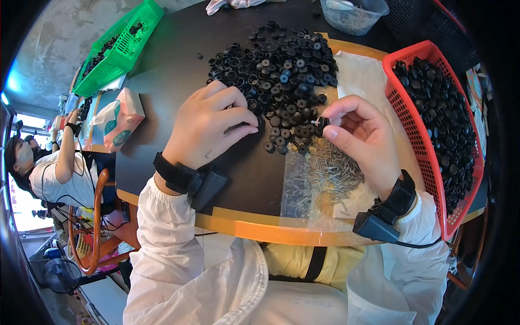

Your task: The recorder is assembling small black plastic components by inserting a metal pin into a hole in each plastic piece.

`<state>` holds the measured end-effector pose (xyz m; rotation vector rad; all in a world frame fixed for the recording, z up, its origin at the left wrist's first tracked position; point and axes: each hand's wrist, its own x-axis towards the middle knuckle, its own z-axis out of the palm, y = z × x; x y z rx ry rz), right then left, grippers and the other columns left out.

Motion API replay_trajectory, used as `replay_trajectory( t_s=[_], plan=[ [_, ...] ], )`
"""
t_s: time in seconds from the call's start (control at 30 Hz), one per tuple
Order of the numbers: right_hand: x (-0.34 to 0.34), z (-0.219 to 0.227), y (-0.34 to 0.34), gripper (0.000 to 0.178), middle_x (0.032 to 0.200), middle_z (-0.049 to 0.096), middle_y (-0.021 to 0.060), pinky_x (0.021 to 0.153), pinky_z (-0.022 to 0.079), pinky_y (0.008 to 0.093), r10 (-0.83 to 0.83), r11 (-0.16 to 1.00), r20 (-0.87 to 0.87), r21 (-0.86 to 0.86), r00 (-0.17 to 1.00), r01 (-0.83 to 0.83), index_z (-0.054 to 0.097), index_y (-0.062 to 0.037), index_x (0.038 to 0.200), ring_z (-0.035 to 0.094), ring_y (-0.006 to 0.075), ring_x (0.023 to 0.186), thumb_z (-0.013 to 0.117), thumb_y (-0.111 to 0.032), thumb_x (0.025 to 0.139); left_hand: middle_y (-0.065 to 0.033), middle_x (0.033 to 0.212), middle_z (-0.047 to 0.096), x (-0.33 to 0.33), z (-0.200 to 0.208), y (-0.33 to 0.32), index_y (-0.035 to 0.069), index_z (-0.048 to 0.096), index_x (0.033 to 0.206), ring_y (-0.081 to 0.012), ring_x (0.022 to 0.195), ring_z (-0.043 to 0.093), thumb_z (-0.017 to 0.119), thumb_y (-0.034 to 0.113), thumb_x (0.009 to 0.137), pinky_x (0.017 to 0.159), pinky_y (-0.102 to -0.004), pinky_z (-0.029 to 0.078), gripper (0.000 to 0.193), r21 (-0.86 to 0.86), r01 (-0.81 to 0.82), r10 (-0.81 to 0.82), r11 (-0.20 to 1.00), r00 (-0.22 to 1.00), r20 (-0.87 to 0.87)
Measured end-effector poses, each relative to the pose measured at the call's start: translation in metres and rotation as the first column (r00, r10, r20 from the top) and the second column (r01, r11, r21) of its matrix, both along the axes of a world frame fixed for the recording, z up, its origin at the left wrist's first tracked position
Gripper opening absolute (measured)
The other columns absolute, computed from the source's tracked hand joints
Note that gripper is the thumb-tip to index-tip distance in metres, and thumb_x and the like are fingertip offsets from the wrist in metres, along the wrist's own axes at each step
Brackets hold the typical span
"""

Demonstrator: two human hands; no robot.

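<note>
My right hand (pixel 362 135) pinches a small black round knob (pixel 323 125) between thumb and forefinger. From the knob's left side a metal screw (pixel 314 123) sticks out, pointing toward my other hand. Thumb and fingers of my left hand (pixel 214 124) are pressed together around a black round cap (pixel 261 128), mostly hidden behind the fingertips. Just beyond both hands spreads a heap of black round caps (pixel 292 59). A pile of loose screws (pixel 333 170) lies on clear plastic below my right hand.
A red basket (pixel 420 146) full of black knobs stands at the right. At the far left are a green basket (pixel 120 57) with black parts and a tissue pack (pixel 123 122). A clear tub (pixel 355 20) sits at the back. Another person (pixel 59 173) works at the left.
</note>
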<state>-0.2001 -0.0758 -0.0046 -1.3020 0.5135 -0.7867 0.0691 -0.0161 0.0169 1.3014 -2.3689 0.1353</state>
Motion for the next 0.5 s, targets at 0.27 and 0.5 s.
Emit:
replay_trajectory(
  t_s=[0.27, 0.5],
  plan=[
    [0.004, 0.003, 0.005, 0.022, 0.098, 0.063, 0.0004, 0.081, 0.049, 0.0232, 0.000, 1.000, -0.035, -0.013, 0.999, 0.000, 0.062, -0.0036, 0.104, 0.060, 0.0078, 0.088, 0.070, -0.002, 0.084, -0.0091, 0.095, 0.069, -0.038, -0.005, 0.008, 0.006, 0.062, 0.088, -0.0235, 0.086, 0.067, 0.076, 0.000, 0.070, 0.075, -0.0316, 0.053, 0.023, 0.147, 0.074, -0.001, 0.986, 0.896, -0.444],
    [0.007, 0.000, 0.007, 0.019, 0.090, 0.065, 0.0025, 0.072, 0.051, 0.0229, -0.041, 0.957, -0.140, -0.292, 0.989, -0.002, 0.066, -0.0009, 0.098, 0.062, 0.0080, 0.080, 0.072, 0.001, 0.081, -0.0103, 0.092, 0.068, -0.058, -0.007, 0.014, 0.003, 0.065, 0.094, -0.0206, 0.079, 0.066, 0.079, -0.001, 0.068, 0.072, -0.0287, 0.053, 0.030, 0.223, 0.023, 0.123, 0.975, 0.777, -0.618]
  ],
)
